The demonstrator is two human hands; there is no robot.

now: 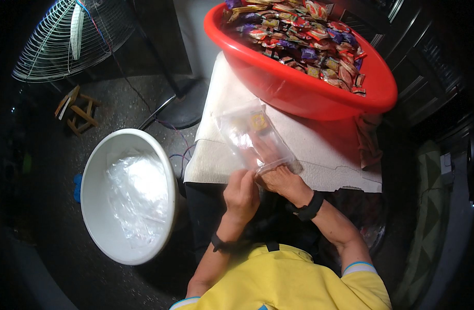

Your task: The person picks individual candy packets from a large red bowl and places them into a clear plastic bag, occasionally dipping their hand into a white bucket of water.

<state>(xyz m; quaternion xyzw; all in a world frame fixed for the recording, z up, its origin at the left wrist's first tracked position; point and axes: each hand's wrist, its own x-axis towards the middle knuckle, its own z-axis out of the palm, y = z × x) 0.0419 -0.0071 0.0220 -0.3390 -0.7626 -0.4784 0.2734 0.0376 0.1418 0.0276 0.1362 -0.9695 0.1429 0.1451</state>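
A clear plastic bag [237,130] lies over the white cloth-covered table in front of me. My left hand [241,193] pinches the edge of its mouth between thumb and fingers. My right hand [277,179] reaches into the bag past the wrist end of the palm, its fingers seen blurred through the film. Just beyond those fingertips, inside the bag, is a small packet with a yellow print [259,121]. A second pale yellowish shape beside it is too hazy to name. Whether the right fingers grip anything is unclear through the plastic.
A tilted red plastic basin [299,102] full of small wrapped snack packets [308,54] rests on the table's far side. At left stands a white tub [93,217] with clear plastic bags [138,193]. Beyond are a fan [76,38], its cord and a wooden stool [82,112].
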